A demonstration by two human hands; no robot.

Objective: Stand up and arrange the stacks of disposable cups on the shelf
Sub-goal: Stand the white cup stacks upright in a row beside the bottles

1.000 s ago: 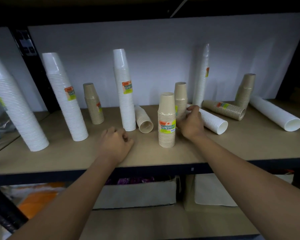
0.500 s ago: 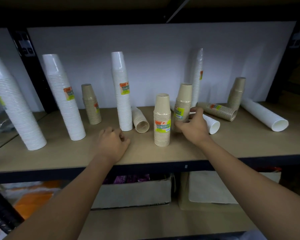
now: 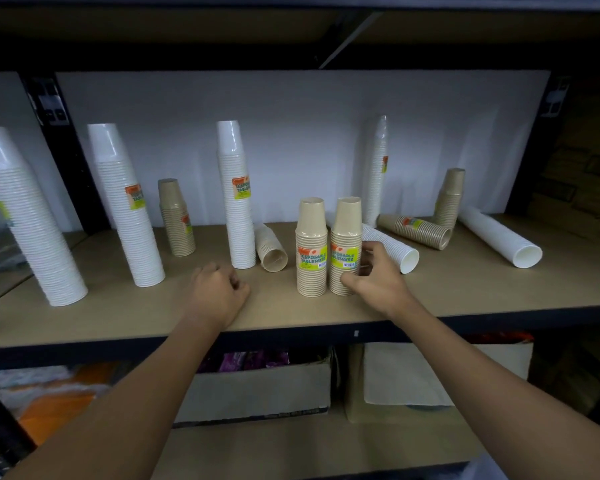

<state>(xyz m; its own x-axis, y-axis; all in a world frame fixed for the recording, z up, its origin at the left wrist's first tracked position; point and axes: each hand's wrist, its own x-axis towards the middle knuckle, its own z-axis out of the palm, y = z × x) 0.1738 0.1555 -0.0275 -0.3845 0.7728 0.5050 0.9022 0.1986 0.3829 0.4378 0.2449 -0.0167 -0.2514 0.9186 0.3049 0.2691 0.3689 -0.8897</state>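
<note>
So on the wooden shelf (image 3: 465, 292), going from the left: three tall white cup stacks already upright (image 3: 32, 220), (image 3: 129, 209), (image 3: 234, 199), with a short kraft stack (image 3: 175, 220) standing between the second and third. Just right of the third white one, a short kraft stack lies on its side (image 3: 271, 249), open end facing out.

Left hand (image 3: 217, 292) is loosely curled into a fist, holding nothing, knuckles resting on the shelf near the front edge.

Middle: two labelled kraft stacks standing side by side, basically touching, the left one (image 3: 310, 247) free and the right one (image 3: 345, 245) in the right hand (image 3: 378, 278), whose fingers wrap its lower part. Looks like the step is setting this one down next to its twin, and it already seems to sit flat.

Further right, still lying down: a white stack (image 3: 392, 249) right behind that hand, a kraft stack (image 3: 416, 232), and a long white stack (image 3: 499, 237). A thin white stack (image 3: 378, 168) and a kraft stack (image 3: 449, 199) stand at the back.

Next move, I'd guess: let go gently without bumping the pair, then tip up the white one behind.
</note>
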